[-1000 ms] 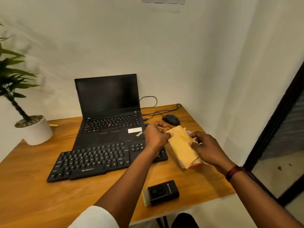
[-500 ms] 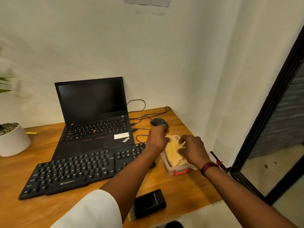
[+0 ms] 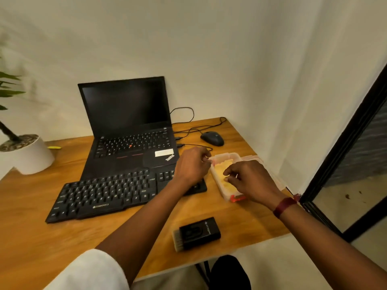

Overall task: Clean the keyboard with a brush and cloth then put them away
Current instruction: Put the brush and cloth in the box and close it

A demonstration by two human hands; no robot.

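Note:
The folded yellow cloth (image 3: 222, 171) lies inside a clear plastic box (image 3: 231, 156) with a red latch, at the desk's right side. My right hand (image 3: 249, 181) hovers over the box, its curled fingertips pinching the cloth down into it. My left hand (image 3: 192, 164) is at the box's left rim, fingers curled and pinching the rim's far corner. The black brush (image 3: 196, 232) lies free on the desk near the front edge, bristles pointing left. The black keyboard (image 3: 113, 193) sits in front of the laptop, its right end under my left wrist.
An open black laptop (image 3: 127, 126) stands behind the keyboard. A mouse (image 3: 212, 138) and cables lie at the back right. A white plant pot (image 3: 27, 155) stands at the left. The box lid (image 3: 254, 158) lies beside the box, near the desk's right edge.
The cloth, held up between both hands a second ago, has gone down into the plastic box. My hands followed it, and my view has shifted slightly.

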